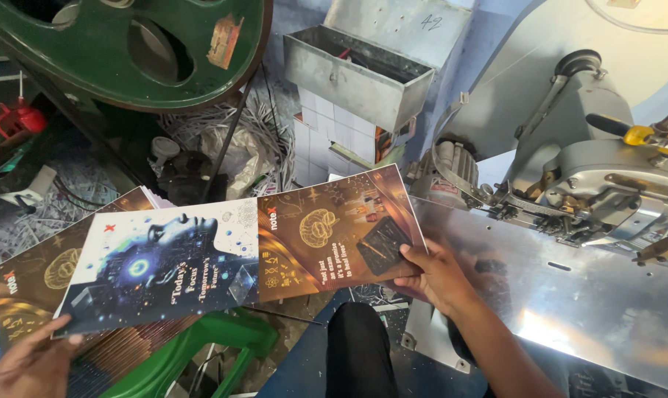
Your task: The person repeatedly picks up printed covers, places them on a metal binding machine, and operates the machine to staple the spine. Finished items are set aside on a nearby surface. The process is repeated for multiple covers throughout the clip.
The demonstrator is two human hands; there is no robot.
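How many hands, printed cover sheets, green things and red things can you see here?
Hands: 2, left hand and right hand
Printed cover sheets: 2 plainly showing, top sheet held by both hands, another sheet under it; more edges hidden
Green things: 2, big wheel and plastic stool
Red things: 1, small oil can
Total: 7

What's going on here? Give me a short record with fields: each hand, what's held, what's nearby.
Left hand: left hand grips the sheet's lower left corner
Right hand: right hand pinches the sheet's right edge
Held: printed cover sheet, opened flat, blue and brown halves
Under it: stack of similar sheets
Right: grey machine over a shiny metal table
Above: green wheel, metal bin
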